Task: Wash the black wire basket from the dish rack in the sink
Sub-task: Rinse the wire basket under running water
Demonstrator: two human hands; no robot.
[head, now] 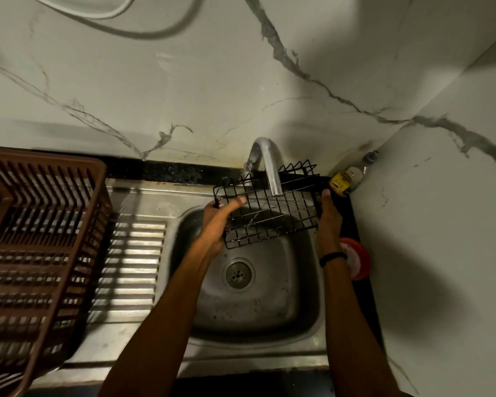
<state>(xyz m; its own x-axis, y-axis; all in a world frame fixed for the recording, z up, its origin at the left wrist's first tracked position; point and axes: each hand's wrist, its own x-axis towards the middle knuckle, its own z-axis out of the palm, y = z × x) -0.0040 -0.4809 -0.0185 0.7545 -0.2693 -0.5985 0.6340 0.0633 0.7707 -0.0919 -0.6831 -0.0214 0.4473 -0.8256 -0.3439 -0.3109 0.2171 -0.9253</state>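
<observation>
The black wire basket [272, 213] is held tilted over the steel sink [304, 296], directly under the spout of the chrome tap [267, 164]. A thin stream of water runs through its grid. My left hand [218, 222] grips the basket's left end, thumb on top of the wires. My right hand [330, 216] holds its right end. The brown plastic dish rack [38, 242] stands on the left.
A ribbed steel drainboard [132, 270] lies between the rack and the sink bowl. A yellow-labelled bottle [347, 179] stands in the back right corner. A red round lid-like object [358, 262] sits on the dark counter edge at right. Marble walls close in behind and to the right.
</observation>
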